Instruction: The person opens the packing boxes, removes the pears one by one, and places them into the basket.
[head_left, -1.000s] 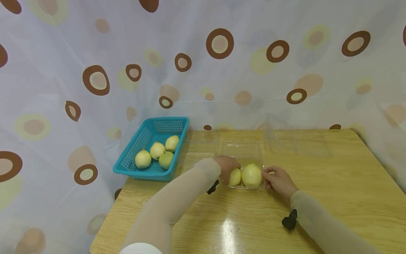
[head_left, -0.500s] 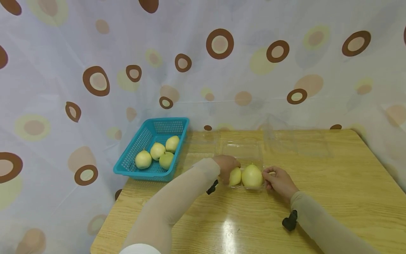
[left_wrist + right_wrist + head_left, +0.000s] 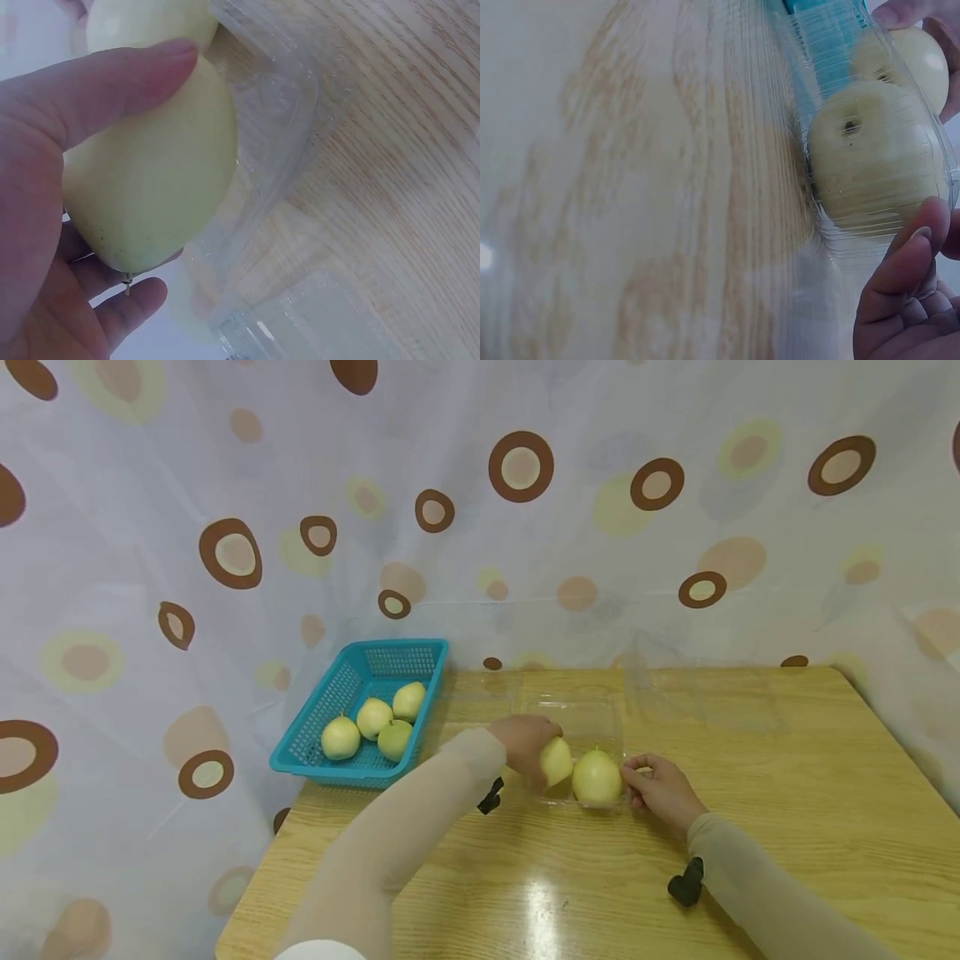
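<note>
My left hand (image 3: 525, 743) grips a pale yellow pear (image 3: 557, 762), the thumb lying across it and its stem end tipped over in the left wrist view. This pear is at the left side of a clear plastic box (image 3: 579, 720), raised a little from the bottom. Upright in the box's right half stands another pear (image 3: 597, 778). With thumb and fingers, my right hand (image 3: 662, 788) pinches the right wall of the box, close beside that pear. Through the clear ribbed wall, the right wrist view shows the standing pear (image 3: 874, 161).
A blue plastic basket (image 3: 279, 758) with several pears stands at the table's left. More clear plastic boxes (image 3: 738, 702) lie at the back right, and another faint clear one (image 3: 476, 697) at the back left. A patterned curtain (image 3: 465, 560) hangs behind the wooden table (image 3: 810, 793).
My left hand has shifted slightly left and up, lifting and tilting the pear away from the other one. The right hand stays at the box's side.
</note>
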A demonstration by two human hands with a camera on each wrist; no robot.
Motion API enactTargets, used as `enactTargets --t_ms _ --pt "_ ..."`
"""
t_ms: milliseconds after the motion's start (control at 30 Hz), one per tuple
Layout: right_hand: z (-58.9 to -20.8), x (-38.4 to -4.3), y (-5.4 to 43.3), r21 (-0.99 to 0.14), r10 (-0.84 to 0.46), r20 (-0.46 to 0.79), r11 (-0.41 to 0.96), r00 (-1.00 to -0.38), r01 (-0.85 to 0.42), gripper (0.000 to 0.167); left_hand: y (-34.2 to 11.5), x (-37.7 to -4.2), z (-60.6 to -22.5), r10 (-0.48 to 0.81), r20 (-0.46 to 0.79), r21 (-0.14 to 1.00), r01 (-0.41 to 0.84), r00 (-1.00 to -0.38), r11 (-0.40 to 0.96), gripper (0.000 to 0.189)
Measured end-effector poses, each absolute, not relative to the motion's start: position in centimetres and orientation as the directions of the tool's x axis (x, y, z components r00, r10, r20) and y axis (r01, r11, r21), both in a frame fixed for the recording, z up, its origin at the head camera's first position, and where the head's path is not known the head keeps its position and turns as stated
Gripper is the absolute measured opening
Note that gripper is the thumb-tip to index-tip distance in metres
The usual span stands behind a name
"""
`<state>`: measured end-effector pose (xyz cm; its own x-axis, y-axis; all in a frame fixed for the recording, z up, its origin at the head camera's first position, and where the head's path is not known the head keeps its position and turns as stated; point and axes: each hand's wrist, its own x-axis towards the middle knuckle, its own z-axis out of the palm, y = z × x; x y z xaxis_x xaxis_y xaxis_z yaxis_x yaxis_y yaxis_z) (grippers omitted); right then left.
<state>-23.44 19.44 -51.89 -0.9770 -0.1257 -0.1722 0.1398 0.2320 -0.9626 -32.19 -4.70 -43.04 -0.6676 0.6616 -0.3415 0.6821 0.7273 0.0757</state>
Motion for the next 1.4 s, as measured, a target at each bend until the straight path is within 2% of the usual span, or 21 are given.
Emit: enactTargets --t_ms 400,767,1033,1233,1400 --pt "-52.1 -23.6 19.8 -0.962 -0.126 -0.173 0.236 -0.977 0.14 0.038 -6.8 -32.0 -42.0 0.699 -0.203 0.131 0.689 -0.685 0.713 0.083" --pt "-51.5 -23.4 19.8 -0.959 -0.132 -0.171 0.248 -0.976 0.135 0.038 -10.6 -32.1 -39.8 0.658 -0.078 0.209 0.633 -0.749 0.745 0.08" --pt "-51.4 -23.4 19.8 -0.955 -0.133 -0.17 0.266 -0.976 0.13 0.045 -13.6 -32.6 -38.7 0.615 0.047 0.193 0.611 -0.788 0.768 0.076" --pt "-51.7 -23.4 19.8 -0.951 -0.125 -0.183 0.272 -0.975 0.144 0.047 -15.9 -32.2 -37.7 0.563 0.055 0.244 0.558 -0.825 0.793 0.08" --pt "-52.0 -23.4 19.7 -0.951 -0.12 -0.189 0.268 -0.975 0.151 0.05 -17.8 -32.1 -36.9 0.502 0.036 0.286 0.49 -0.864 0.823 0.077"
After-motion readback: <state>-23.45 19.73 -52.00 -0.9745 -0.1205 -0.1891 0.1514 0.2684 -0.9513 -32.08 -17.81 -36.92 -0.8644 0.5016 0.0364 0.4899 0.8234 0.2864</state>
